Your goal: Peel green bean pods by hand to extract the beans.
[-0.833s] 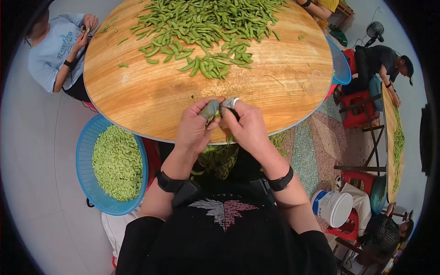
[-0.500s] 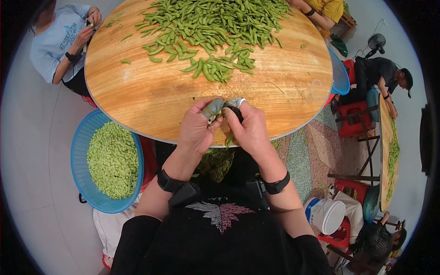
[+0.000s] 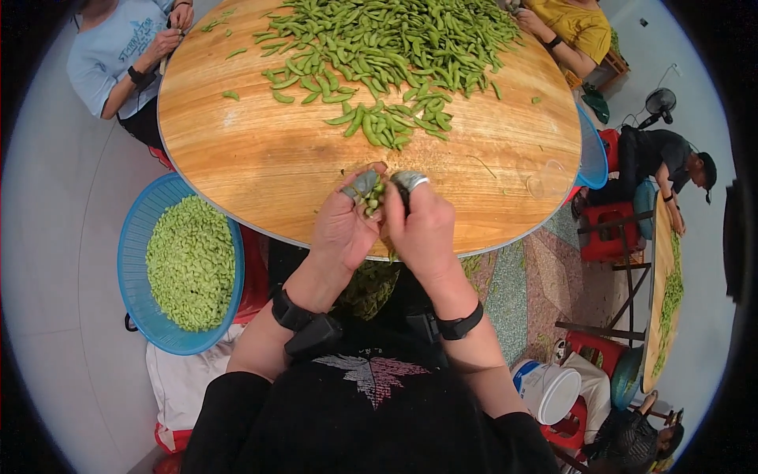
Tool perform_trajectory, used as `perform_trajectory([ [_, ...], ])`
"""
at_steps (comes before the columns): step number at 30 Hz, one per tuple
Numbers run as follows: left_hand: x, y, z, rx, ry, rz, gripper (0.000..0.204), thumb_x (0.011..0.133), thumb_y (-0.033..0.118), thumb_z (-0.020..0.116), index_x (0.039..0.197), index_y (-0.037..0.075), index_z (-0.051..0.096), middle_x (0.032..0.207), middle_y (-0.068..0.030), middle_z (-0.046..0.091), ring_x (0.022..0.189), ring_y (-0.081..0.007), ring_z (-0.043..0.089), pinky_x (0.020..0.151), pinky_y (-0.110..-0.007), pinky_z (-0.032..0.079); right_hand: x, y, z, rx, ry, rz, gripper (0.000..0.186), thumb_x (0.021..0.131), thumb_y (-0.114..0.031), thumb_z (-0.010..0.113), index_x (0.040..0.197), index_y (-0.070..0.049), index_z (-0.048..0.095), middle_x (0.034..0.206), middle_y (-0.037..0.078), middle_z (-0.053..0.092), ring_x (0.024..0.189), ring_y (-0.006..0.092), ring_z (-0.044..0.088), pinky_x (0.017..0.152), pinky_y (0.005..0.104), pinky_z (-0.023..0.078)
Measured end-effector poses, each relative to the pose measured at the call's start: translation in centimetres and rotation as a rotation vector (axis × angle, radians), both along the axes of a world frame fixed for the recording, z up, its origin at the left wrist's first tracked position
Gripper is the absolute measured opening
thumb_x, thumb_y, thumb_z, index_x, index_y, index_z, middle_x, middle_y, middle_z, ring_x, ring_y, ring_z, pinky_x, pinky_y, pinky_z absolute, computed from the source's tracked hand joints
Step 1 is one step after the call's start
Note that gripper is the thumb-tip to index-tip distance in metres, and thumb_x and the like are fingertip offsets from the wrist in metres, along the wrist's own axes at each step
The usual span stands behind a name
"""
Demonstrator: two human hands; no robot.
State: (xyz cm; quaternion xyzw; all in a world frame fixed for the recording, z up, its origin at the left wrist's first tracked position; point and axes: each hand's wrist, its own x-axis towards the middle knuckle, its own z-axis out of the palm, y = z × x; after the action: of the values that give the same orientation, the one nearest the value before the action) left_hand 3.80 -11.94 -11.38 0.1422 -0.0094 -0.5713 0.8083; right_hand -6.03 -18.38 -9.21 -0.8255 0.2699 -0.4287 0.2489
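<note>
My left hand point(image 3: 345, 225) is cupped palm up above the near edge of the round wooden table point(image 3: 260, 170). Its curled fingers hold several shelled green beans point(image 3: 373, 201), and a grey cover sits on its thumb. Close beside it, my right hand point(image 3: 424, 220) is closed, with grey and dark finger covers; what lies between its fingers is hidden. A heap of green bean pods point(image 3: 387, 39) covers the far part of the table, and a smaller cluster of pods point(image 3: 383, 125) lies nearer my hands.
At my left stands a blue basket point(image 3: 130, 272) of shelled beans point(image 3: 189, 268). A clear cup point(image 3: 545, 180) lies at the table's right side, near another blue basket point(image 3: 592, 150). A white bucket point(image 3: 557, 395) stands at lower right. Other people work around this table and another table point(image 3: 662, 237).
My hands have moved slightly apart at the fingertips, and the beans in my left hand now show. The whole view has shifted a little, with the table sitting further right.
</note>
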Motion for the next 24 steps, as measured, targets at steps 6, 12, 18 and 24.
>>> perform_trajectory([
  [6,-0.3,-0.7,-0.3,0.132,-0.083,0.072,0.017,0.087,0.001,0.049,0.102,-0.002,0.056,0.091,-0.0072,0.059,0.07,-0.0105,0.055,0.052,-0.02,0.041,-0.2,-0.2,-1.1,-0.081,0.08,-0.009,0.012,0.08,-0.006,0.063,0.082,0.0,0.053,0.064,0.016,0.058,0.056,0.0336,0.059,0.048,0.0387,0.045],
  [12,0.0,-0.5,-0.7,0.066,-0.09,0.007,0.023,0.086,-0.004,0.046,0.107,-0.004,0.054,0.093,-0.0088,0.059,0.074,-0.0133,0.056,0.052,-0.018,0.041,-0.3,-0.8,-1.0,0.035,0.002,0.005,0.009,0.082,-0.006,0.062,0.083,0.001,0.056,0.065,0.016,0.06,0.055,0.0292,0.06,0.05,0.0348,0.046],
  [18,-0.7,-0.2,0.1,0.18,-0.226,-0.014,0.026,0.086,-0.005,0.045,0.111,-0.002,0.051,0.097,-0.0102,0.059,0.08,-0.0162,0.058,0.057,-0.021,0.044,-0.9,-1.5,-0.4,0.089,-0.095,-0.06,0.011,0.082,-0.009,0.061,0.083,0.0,0.055,0.066,0.017,0.06,0.058,0.0332,0.061,0.05,0.037,0.046],
  [24,-0.9,0.4,-0.2,0.048,-0.144,-0.086,0.019,0.087,-0.002,0.05,0.105,0.002,0.054,0.097,-0.0073,0.059,0.081,-0.0153,0.058,0.06,-0.021,0.044,-0.8,-0.4,-0.8,-0.102,-0.038,-0.054,0.009,0.083,-0.008,0.061,0.084,-0.001,0.056,0.065,0.015,0.061,0.056,0.0272,0.062,0.05,0.0341,0.047],
])
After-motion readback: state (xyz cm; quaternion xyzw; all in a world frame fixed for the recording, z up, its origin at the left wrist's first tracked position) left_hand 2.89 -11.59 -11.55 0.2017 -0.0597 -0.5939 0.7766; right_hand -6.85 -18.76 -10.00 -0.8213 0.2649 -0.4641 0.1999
